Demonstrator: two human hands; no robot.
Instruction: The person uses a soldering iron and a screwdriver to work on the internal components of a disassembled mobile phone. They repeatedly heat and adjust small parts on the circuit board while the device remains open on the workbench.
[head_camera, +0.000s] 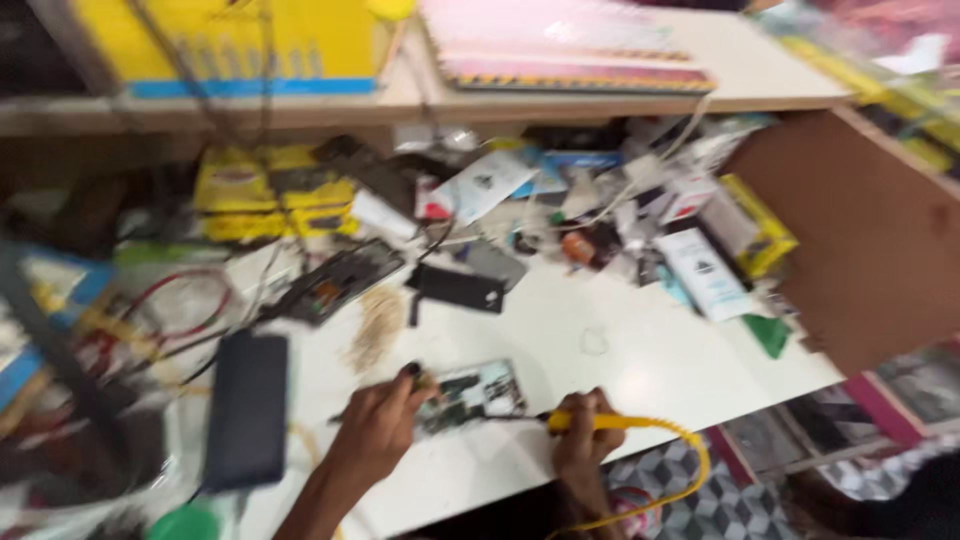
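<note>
My left hand (378, 428) presses on the left edge of an opened phone (470, 395) that lies flat on the white worktable (620, 350), its inner parts showing. My right hand (583, 440) grips a yellow-handled soldering iron (580, 421), whose thin dark tip points left at the phone's lower edge. Its yellow cord (690, 460) loops off the table's front edge to the right. The picture is blurred by motion.
A dark flat phone (247, 408) lies left of my hands. Another opened phone (340, 282) and a black back cover (458, 288) sit farther back. Small boxes, packets and cables crowd the rear. A brown board (860, 230) stands at right; a shelf (420, 95) runs above.
</note>
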